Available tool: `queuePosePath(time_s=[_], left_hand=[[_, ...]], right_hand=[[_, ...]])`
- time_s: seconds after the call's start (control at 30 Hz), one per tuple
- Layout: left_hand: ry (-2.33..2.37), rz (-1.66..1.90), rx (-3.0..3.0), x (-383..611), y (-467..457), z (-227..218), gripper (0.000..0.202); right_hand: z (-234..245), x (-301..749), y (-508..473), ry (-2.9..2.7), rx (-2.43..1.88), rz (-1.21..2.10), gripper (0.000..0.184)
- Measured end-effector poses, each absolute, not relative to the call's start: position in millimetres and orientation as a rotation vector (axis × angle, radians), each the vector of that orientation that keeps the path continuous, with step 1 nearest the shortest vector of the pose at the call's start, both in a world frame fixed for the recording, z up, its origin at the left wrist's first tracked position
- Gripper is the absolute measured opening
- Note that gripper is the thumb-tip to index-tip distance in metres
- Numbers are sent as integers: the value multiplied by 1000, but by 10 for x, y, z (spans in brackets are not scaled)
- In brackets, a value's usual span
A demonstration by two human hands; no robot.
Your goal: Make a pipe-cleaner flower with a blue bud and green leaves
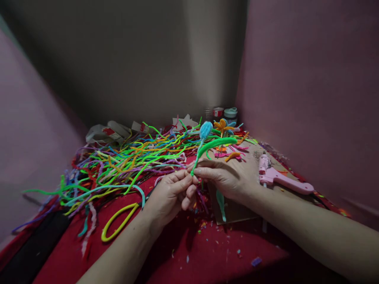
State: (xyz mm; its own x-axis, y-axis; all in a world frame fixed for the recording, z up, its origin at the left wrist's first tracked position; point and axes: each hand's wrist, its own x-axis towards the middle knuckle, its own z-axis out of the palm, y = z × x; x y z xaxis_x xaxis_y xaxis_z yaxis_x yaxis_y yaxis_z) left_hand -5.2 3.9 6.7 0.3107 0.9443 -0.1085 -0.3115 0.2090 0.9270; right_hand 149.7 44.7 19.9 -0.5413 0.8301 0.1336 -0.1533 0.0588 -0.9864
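Between both hands I hold a pipe cleaner flower (205, 130) with a fuzzy blue bud, a pale stem and a long green leaf (217, 142) curving to the right. My left hand (174, 191) pinches the lower end of the stem. Just above that, my right hand (217, 175) is closed with thumb and fingers where the green leaf meets the stem. The fingers partly hide the join. Beneath my right hand a teal leaf-like pipe cleaner piece (220, 205) shows over the cardboard edge.
Heaped pipe cleaners (133, 154) spread across the red cloth (189, 260). A pink glue gun (284, 179) rests on brown cardboard (248, 165) at right. Behind stand an orange flower (222, 125) and a jar with a light-blue lid (230, 112). A yellow scissor handle (118, 223) lies left.
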Motion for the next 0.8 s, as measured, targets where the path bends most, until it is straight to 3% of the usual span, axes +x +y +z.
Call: queuePosePath(time_s=[0.2,0.57,0.8], left_hand=[[1128,1065,1343,0,-20,136,14],[1227,1116,1492,55,-17,107,20],[1586,1125,2042,36,-42,12,13]], right_hand=[[462,1523,326,-1648,-839,1471,25],[448,1538,346,-1714,-885,1439,30],[374,1497,340,-1716,-936,1290,28]])
